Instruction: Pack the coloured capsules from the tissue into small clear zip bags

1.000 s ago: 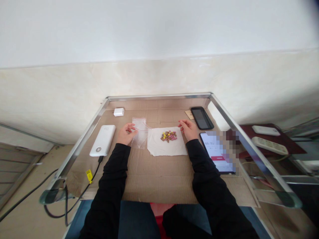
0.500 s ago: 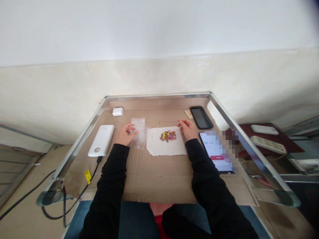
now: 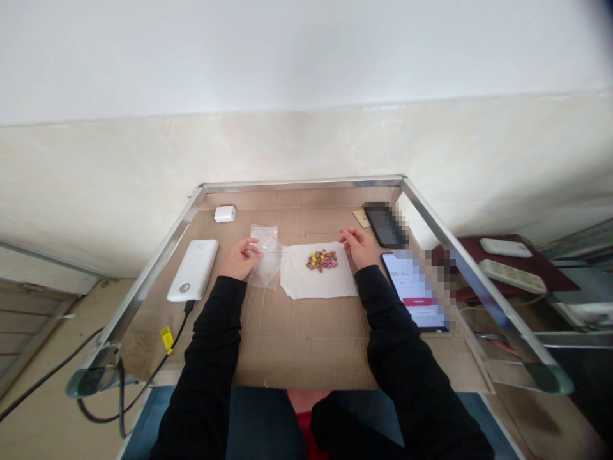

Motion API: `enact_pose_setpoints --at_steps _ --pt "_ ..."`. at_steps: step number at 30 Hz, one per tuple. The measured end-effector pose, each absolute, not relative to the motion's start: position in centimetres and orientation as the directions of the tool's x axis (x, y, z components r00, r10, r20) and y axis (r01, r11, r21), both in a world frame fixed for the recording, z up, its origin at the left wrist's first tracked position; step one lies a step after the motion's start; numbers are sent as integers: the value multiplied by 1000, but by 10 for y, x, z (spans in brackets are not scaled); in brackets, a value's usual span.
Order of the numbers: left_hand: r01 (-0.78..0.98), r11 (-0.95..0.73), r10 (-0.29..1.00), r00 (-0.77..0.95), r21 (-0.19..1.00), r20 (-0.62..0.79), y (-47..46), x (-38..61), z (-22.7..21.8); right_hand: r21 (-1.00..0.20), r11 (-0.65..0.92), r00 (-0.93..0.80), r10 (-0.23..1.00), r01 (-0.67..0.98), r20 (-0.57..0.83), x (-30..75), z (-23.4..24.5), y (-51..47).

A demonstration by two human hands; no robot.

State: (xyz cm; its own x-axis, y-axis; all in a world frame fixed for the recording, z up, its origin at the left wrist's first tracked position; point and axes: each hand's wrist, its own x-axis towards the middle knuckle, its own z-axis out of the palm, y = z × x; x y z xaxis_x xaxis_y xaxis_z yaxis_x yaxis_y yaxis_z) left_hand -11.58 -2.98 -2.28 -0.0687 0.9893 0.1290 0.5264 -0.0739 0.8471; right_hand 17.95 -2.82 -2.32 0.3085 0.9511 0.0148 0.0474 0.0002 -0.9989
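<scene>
A small clear zip bag (image 3: 265,260) lies flat on the cardboard. My left hand (image 3: 239,259) rests against its left side with the fingers loosely curled, and I see no clear pinch. To the right is a white sheet of paper (image 3: 318,284) holding a heap of pink, brown and yellow pills (image 3: 322,260). My right hand (image 3: 359,248) lies at the paper's upper right corner, apart from the pills and holding nothing. Black sleeves cover both forearms.
Cardboard (image 3: 306,345) lines a metal table frame (image 3: 301,183). A white power bank (image 3: 193,270) with a cable and a white charger (image 3: 225,214) lie left. A black phone (image 3: 385,225) and a lit phone (image 3: 412,291) lie right. A power strip (image 3: 512,276) sits beyond the frame.
The whole view drifts slightly left and up. My hands stay in about the same place beside the bag and paper, and the pills do not shift.
</scene>
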Motion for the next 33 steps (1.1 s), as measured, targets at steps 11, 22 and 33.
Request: enact_pose_setpoints --at_steps 11,22,33 --pt "205 -51 966 -237 977 100 -28 -116 -15 -998 14 296 955 56 30 180 -26 -27" --pt "91 -94 889 -441 991 124 -13 -120 -30 -998 9 311 950 58 26 180 -24 -28" --pt "242 -98 896 -401 965 192 -12 -121 -33 -999 10 316 948 48 25 179 -22 -29"
